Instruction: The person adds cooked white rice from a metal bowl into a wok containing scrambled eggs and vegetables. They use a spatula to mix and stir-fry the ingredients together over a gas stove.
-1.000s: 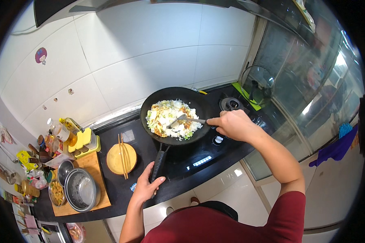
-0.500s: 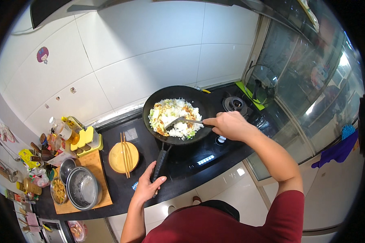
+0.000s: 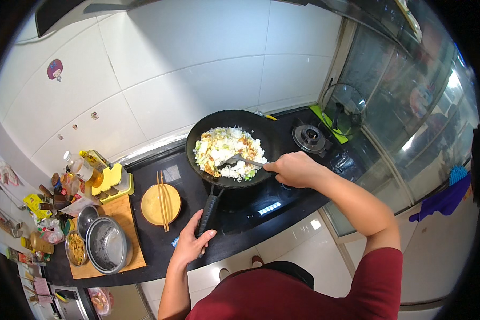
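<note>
A black wok [image 3: 274, 146] sits on the stove, with a mound of rice [image 3: 225, 140] mixed with egg and bits of green in it. My left hand [image 3: 192, 241] is closed around the end of the wok's black handle [image 3: 208, 213]. My right hand [image 3: 292, 169] grips a spatula [image 3: 249, 161] by its handle, over the wok's right rim. The spatula's blade is pushed into the near side of the rice and partly hidden by it. To the left of the wok handle stands a yellow bowl [image 3: 150, 205] with a pair of chopsticks [image 3: 163, 200] laid across it.
A wooden cutting board [image 3: 124, 210] at the left carries a metal pot [image 3: 108, 245] and a bowl of yellowish food pieces [image 3: 77, 248]. Behind are a yellow-lidded seasoning box [image 3: 112, 178] and an oil bottle [image 3: 82, 169]. Right of the wok are a second burner [image 3: 309, 138] and a glass lid [image 3: 352, 104].
My right hand and the spatula have shifted slightly left and down, toward the near side of the wok. My left hand stays on the wok handle. The whole view has shifted a little.
</note>
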Action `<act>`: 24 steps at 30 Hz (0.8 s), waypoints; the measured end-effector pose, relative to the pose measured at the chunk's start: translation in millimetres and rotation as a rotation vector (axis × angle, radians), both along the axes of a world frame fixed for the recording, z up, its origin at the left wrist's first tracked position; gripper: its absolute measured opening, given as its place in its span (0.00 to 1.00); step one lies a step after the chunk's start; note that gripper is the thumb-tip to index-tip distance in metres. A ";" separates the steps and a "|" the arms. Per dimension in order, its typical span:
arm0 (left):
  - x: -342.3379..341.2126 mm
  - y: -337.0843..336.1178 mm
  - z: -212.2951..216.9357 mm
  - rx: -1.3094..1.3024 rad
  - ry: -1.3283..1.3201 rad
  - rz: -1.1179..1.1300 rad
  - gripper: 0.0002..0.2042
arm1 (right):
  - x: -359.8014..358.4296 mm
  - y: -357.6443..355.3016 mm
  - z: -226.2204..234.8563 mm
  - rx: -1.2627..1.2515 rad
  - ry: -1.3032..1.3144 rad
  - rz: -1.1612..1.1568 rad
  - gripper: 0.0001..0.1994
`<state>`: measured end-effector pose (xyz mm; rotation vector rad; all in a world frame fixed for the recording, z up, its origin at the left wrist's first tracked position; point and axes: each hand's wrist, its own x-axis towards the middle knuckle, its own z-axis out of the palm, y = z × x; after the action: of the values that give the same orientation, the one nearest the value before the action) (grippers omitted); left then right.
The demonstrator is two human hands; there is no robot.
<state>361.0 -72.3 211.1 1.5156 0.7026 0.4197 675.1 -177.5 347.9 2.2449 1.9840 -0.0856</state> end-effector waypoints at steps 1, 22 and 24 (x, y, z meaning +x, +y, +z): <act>0.0 -0.2 0.0 0.001 0.002 0.000 0.36 | -2.6 3.1 -2.1 0.002 0.003 -0.003 0.21; 3.1 0.0 -3.7 -0.027 -0.009 0.005 0.36 | -8.4 31.0 -21.7 0.085 0.116 -0.053 0.21; 3.9 -0.9 -4.4 -0.024 -0.033 0.011 0.36 | -17.7 27.8 -21.6 0.106 0.101 -0.089 0.20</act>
<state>364.9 -73.2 206.7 1.4802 0.6880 0.4420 657.5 -149.7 326.3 2.4417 1.9811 -0.1080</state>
